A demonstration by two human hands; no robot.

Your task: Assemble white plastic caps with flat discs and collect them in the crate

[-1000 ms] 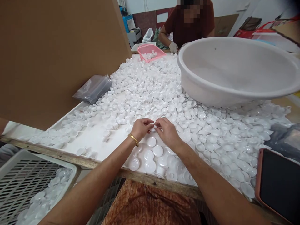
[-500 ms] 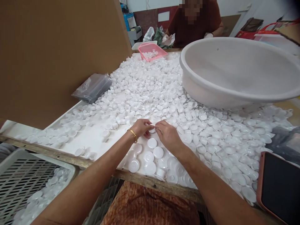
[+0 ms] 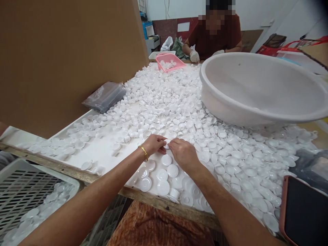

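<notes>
Between my two hands is a small white plastic saucer [image 3: 166, 143], partly covered by fingers. My left hand [image 3: 154, 144], with a gold bracelet at the wrist, pinches its left side. From the right, the fingers of my right hand [image 3: 182, 150] close on its other edge. Just below them several loose white saucers [image 3: 166, 160] lie flat on the white tabletop [image 3: 98, 145]. Beyond the hands spreads a wide heap of tiny white cups [image 3: 164, 99]. More saucers and cups [image 3: 238, 164] are piled to the right.
A big white basin [image 3: 230, 112] rests on the heap at right. A phone [image 3: 306, 208] lies at the near right edge. Cardboard [image 3: 69, 65] stands at left, near a plastic packet [image 3: 105, 95]. A crate [image 3: 25, 184] sits below. Opposite, a gloved person works behind a pink scoop [image 3: 171, 63].
The view has tilted up slightly, so things sit lower in the picture. My hands stay together at the saucer. The person opposite has brought a gloved hand down to the table's far edge.
</notes>
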